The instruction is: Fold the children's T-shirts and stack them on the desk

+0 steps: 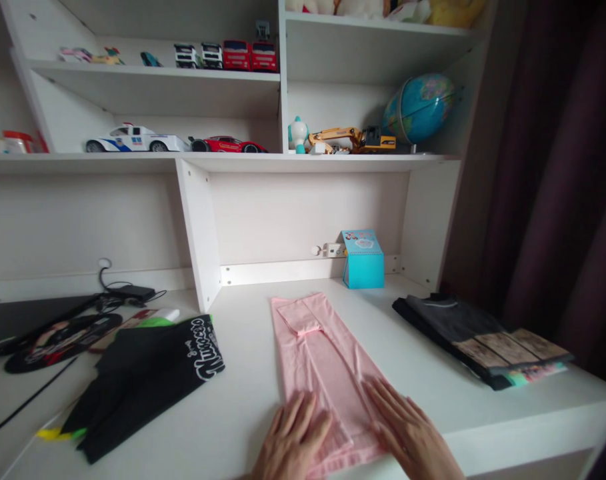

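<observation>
A pink shirt [327, 363] lies folded into a long strip on the white desk, its sleeves laid inward and its far end towards the back wall. My left hand [295, 433] rests on the near left part of the cloth, fingers stretched out. On the near right edge of the same cloth lies my right hand [405, 423], also flat with its fingers extended. Neither hand grips the fabric. The shirt's nearest edge shows between the two hands, and part of it is hidden under them.
A black garment with white lettering [153, 373] lies loosely on the left. To the right sits a stack of folded dark shirts [483, 340]. A blue desk calendar [363, 263] stands at the back. Cables and a black adapter [133, 291] lie at the back left.
</observation>
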`<move>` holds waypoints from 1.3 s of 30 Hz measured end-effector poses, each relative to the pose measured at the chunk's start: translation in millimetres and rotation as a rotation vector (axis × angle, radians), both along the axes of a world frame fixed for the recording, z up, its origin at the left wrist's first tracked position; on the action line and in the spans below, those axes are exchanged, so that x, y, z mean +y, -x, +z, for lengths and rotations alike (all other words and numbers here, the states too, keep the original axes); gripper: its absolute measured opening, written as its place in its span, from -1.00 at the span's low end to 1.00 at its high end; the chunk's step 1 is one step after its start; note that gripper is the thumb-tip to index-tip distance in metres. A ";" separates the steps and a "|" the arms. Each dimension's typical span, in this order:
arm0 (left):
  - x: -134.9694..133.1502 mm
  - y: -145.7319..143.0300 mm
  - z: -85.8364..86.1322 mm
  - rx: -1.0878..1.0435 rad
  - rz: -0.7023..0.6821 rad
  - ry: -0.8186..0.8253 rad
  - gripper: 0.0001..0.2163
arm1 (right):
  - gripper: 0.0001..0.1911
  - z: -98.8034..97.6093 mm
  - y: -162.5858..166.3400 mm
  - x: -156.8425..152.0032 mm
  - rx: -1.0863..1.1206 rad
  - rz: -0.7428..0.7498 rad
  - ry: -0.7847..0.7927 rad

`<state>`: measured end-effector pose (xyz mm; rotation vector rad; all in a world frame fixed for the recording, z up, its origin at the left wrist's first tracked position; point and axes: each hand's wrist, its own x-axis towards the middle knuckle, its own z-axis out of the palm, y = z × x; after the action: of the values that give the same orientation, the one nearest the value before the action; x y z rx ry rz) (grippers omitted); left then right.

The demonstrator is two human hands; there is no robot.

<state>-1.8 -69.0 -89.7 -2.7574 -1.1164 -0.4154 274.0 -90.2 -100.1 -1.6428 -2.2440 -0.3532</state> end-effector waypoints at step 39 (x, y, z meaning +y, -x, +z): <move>-1.3 46.3 -15.4 0.053 -0.174 0.022 -0.49 | -0.46 4.7 -24.6 -37.8 0.158 0.239 0.263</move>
<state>-48.0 -70.3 -105.1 -2.8783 -0.8775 -0.3487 298.6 -127.9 -95.4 -1.4376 -2.4079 0.1327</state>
